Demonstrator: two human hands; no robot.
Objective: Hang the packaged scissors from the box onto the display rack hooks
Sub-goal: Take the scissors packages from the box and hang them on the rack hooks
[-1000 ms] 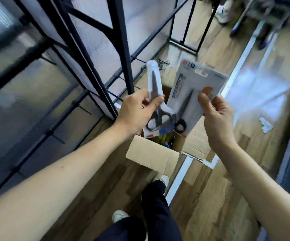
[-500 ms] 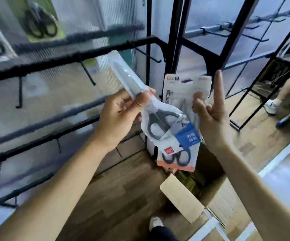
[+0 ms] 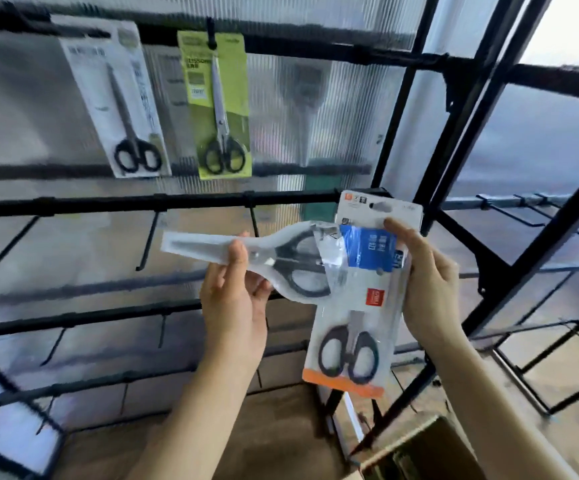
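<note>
My left hand (image 3: 234, 303) pinches a clear blister pack of black-handled scissors (image 3: 246, 256), lying sideways with the blades pointing left. My right hand (image 3: 428, 282) grips the right edge of a white card pack of scissors with an orange bottom strip (image 3: 354, 327), held upright, its hang slot at the top. Both packs overlap in front of the black display rack (image 3: 177, 202). Bare hooks (image 3: 149, 242) stick out from the middle rail just left of the packs. The cardboard box (image 3: 430, 452) shows at the bottom right.
Two scissor packs hang on the top rail: a white one (image 3: 121, 98) and a yellow-green one (image 3: 217, 102). Ribbed translucent panels back the rack. A second black frame with hooks (image 3: 537, 216) stands to the right. Wood floor lies below.
My view has risen from the box and floor up to the rack's hanging packs. Both hands lifted the packs higher; the blister pack turned from slanted to sideways, and my right fingers wrapped the card's edge.
</note>
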